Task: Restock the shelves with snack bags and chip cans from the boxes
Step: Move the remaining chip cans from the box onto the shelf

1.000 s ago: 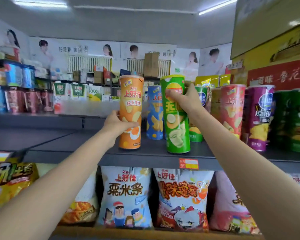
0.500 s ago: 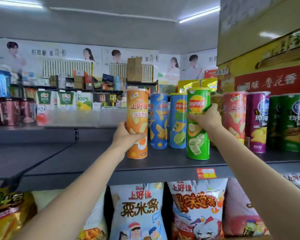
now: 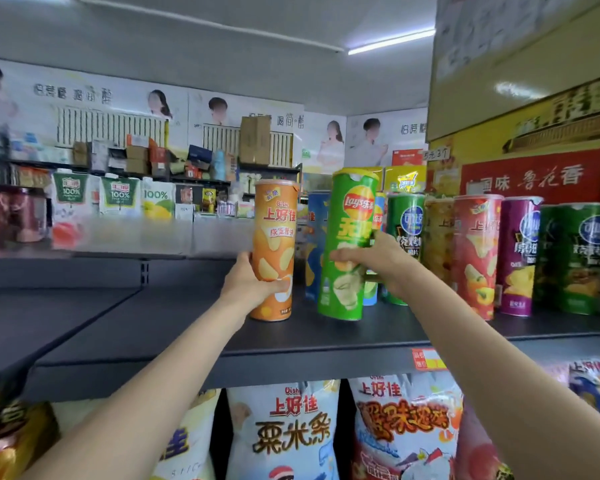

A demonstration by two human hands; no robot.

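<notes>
1. The left hand (image 3: 248, 285) grasps the orange can (image 3: 275, 251) low on its body, fingers wrapped round the front; the can stands upright, its base on or just above the shelf (image 3: 174, 327), I cannot tell which.
2. The right hand (image 3: 378, 261) grasps the green can (image 3: 349, 251) round its middle, thumb across the front. This can leans slightly, top toward the right, with its base at the shelf surface.
3. The two cans sit close together but apart, a gap between them. Just behind the right hand stand a blue can (image 3: 314, 247) and more cans (image 3: 478, 254) in a row running off to its right.
4. Handling, as a judgement: these look like light cardboard tubes, stiff along the length yet easy to dent under a hard squeeze, with smooth printed skins that may slip. A mid-body wrap with moderate pressure suits them best.
5. Tall and narrow, they would tip easily, so each base should sit flat before letting go.
6. Below the arms hang snack bags (image 3: 291, 431), soft and crushable; those are best taken by the edges.
</notes>
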